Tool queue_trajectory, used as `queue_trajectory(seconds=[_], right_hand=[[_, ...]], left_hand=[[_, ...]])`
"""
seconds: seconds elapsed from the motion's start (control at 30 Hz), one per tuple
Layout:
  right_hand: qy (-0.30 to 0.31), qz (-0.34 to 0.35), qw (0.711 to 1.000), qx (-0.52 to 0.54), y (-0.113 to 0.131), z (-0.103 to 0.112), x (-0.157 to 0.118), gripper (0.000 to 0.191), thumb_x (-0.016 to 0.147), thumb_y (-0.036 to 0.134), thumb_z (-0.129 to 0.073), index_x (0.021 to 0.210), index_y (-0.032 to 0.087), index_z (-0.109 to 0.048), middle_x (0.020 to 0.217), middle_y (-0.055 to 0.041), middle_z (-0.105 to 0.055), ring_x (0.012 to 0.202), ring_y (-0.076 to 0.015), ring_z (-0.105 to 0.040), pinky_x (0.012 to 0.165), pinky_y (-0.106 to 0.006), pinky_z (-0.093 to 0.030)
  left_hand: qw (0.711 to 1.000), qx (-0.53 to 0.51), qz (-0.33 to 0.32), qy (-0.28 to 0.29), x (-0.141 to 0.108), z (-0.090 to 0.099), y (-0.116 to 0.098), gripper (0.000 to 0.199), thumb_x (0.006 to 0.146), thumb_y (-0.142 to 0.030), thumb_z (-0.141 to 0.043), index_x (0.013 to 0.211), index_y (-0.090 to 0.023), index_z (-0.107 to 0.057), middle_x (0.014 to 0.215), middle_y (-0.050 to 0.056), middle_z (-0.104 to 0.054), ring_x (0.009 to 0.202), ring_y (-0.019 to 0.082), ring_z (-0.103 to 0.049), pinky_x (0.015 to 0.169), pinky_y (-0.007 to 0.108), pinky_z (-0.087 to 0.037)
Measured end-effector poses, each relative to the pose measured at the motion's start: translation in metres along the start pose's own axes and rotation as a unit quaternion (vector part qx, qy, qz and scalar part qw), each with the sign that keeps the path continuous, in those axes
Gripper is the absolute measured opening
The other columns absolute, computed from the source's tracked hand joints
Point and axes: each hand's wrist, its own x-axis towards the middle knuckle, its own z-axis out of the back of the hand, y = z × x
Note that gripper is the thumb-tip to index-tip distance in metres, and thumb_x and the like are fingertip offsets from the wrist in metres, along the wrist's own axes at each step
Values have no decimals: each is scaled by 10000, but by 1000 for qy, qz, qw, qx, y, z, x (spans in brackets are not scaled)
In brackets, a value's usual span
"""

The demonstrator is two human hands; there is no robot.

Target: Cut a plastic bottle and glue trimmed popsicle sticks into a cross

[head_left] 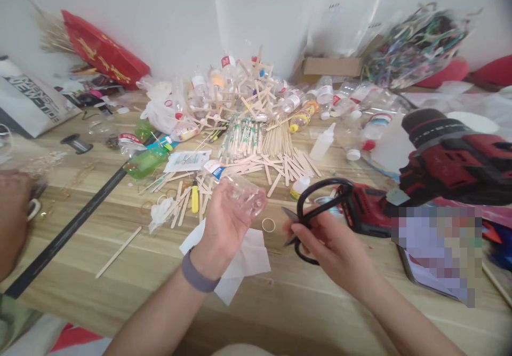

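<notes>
In my left hand is a clear plastic bottle, held on its side above the table with its base toward the right. The fingers are wrapped round it. My right hand grips black-handled scissors, with the short blades pointing left toward the bottle and a gap between blades and bottle. Beneath my left hand lie white paper sheets. A rubber band rests on the wood between my two hands.
A red and black cordless drill stands at the right, near a phone. Craft sticks and plastic bottles are heaped at the back. A yellow-handled screwdriver lies left of centre. Another person's hand is at the left edge.
</notes>
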Motion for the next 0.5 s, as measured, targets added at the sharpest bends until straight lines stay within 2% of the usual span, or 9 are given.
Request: queue_trajectory(seconds=[0.07,0.13,0.2,0.23,0.3,0.5], right_hand=[[-63,130,981,-126,-4,1,6,174,951,272,-458,1007,193,-603,860,-70,-757,714,-185,-709,581,-266,-526],[-111,255,924,-261,-7,5,11,237,956,164,-421,1099,185,-609,905,-71,-764,788,-187,-719,641,-271,-523],[-138,324,859,-370,-8,9,13,283,961,111,-403,1145,170,-609,914,-70,-766,806,-176,-709,637,-264,-494],[-145,334,836,-411,-8,11,13,290,962,98,-402,1148,162,-614,907,-68,-766,806,-171,-702,622,-262,-475],[-155,329,810,-461,-7,13,12,296,961,91,-403,1143,149,-629,894,-65,-765,805,-166,-689,594,-269,-442],[-160,310,805,-479,-5,14,9,291,982,106,-389,1133,143,-635,884,-49,-762,798,-154,-667,600,-277,-402]], left_hand=[[1000,20,6,4,1,-11,-1,284,954,-311,-430,805,-147,-608,775,93,-709,772,224,-717,784,354,-583],[999,36,17,7,3,-19,0,269,955,-284,-431,807,-141,-604,762,85,-705,740,198,-708,784,329,-580],[999,43,21,15,6,-24,3,243,961,-301,-470,847,-137,-608,763,65,-701,711,174,-695,795,321,-576],[999,42,20,18,7,-26,5,234,959,-317,-494,865,-136,-609,770,57,-699,704,167,-690,808,323,-574],[999,39,18,19,8,-30,8,225,951,-337,-531,895,-135,-612,792,51,-696,710,164,-685,838,336,-567],[999,31,32,-19,5,-36,10,208,972,-287,-503,876,-145,-622,749,26,-669,713,162,-682,888,348,-545]])
